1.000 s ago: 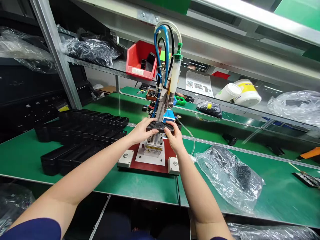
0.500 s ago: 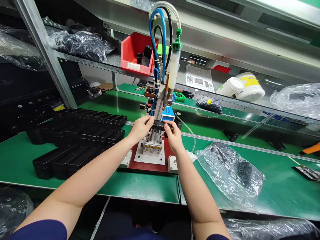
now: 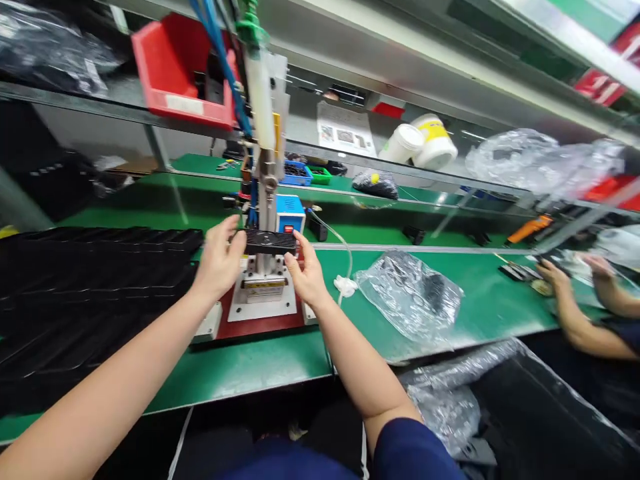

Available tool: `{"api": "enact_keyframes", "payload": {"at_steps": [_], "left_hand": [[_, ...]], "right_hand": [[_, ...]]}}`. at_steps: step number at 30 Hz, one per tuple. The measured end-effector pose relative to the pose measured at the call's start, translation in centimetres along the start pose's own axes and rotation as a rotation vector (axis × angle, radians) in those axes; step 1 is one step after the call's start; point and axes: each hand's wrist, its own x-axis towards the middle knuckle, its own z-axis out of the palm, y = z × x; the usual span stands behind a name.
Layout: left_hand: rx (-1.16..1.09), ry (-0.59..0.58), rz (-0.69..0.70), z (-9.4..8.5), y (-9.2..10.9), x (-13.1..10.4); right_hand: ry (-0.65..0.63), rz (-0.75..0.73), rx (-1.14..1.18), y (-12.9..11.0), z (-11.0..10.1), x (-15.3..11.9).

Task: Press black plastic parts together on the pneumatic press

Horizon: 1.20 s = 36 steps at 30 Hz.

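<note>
A black ribbed rectangular part (image 3: pixel 273 241) with a round spot in its middle is held level in front of the bench press (image 3: pixel 267 193). My right hand (image 3: pixel 307 273) pinches its right end between thumb and fingers. At the left end is my left hand (image 3: pixel 220 257), its thumb and fingers apart and slightly blurred; the thumb tip is close to the part, and whether it touches cannot be made out. Below the part, the press's metal base plate (image 3: pixel 263 308) sits on a red board (image 3: pixel 240 328).
Rows of black trays (image 3: pixel 100 267) cover the left bench. A clear plastic bag (image 3: pixel 410 293) lies right of the press. A red bin (image 3: pixel 185 113) and white tubs (image 3: pixel 403 142) stand on the shelf. A co-worker's hands (image 3: pixel 555 273) are at the far right.
The view has swung right, bringing a co-worker's arms into sight. The black part now shows its ribbed face, and my left hand's fingers have spread away from its left end.
</note>
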Motion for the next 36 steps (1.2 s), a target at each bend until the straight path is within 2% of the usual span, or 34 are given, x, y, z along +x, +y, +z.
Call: {"api": "enact_keyframes", "payload": {"at_steps": [2, 5, 6, 8, 10, 13, 17, 22, 25, 28, 31, 33, 34, 36], "left_hand": [[0.097, 0.089, 0.131, -1.8, 0.1, -3.2], [0.124, 0.19, 0.311, -4.6, -0.7, -10.1], [0.128, 0.163, 0.302, -5.3, -1.2, -12.5], [0.128, 0.035, 0.287, -5.9, -2.3, -16.6], [0.211, -0.038, 0.272, -5.7, -3.4, -19.3], [0.345, -0.014, 0.217, -5.0, -4.7, -20.6], [0.373, -0.026, 0.165, -4.7, -5.1, -20.3], [0.397, -0.011, 0.298, -4.5, -4.4, -19.8], [0.362, -0.023, 0.328, -4.3, -4.1, -19.6], [0.324, -0.05, 0.306, -4.0, -4.1, -19.6], [0.282, -0.088, 0.275, -3.8, -4.2, -19.8], [0.273, -0.103, 0.263, -3.7, -4.3, -20.0], [0.272, -0.099, 0.261, -3.7, -4.4, -20.0], [0.271, -0.082, 0.248, -3.8, -4.4, -20.1]], "right_hand": [[0.082, 0.107, -0.141, 1.6, -3.1, -2.2], [0.238, 0.352, -0.371, 5.3, -9.6, -5.9], [0.251, 0.427, -0.432, 6.8, -11.9, -6.9], [0.236, 0.563, -0.555, 9.5, -16.0, -8.4], [0.198, 0.654, -0.679, 11.8, -18.6, -8.8], [0.142, 0.711, -0.853, 14.0, -20.1, -8.3], [0.082, 0.734, -1.031, 15.3, -20.1, -7.2], [0.007, 0.697, -1.133, 15.0, -20.5, -7.1], [-0.029, 0.606, -1.137, 13.0, -20.4, -7.2], [-0.015, 0.466, -1.099, 9.3, -19.2, -6.0], [0.028, 0.179, -0.963, 3.8, -15.4, -3.5], [0.05, -0.224, -0.705, -0.1, -11.3, -1.3], [0.013, -0.356, -0.627, -1.8, -9.2, -0.1], [-0.063, -0.502, -0.535, -4.3, -5.1, 2.3]]}}
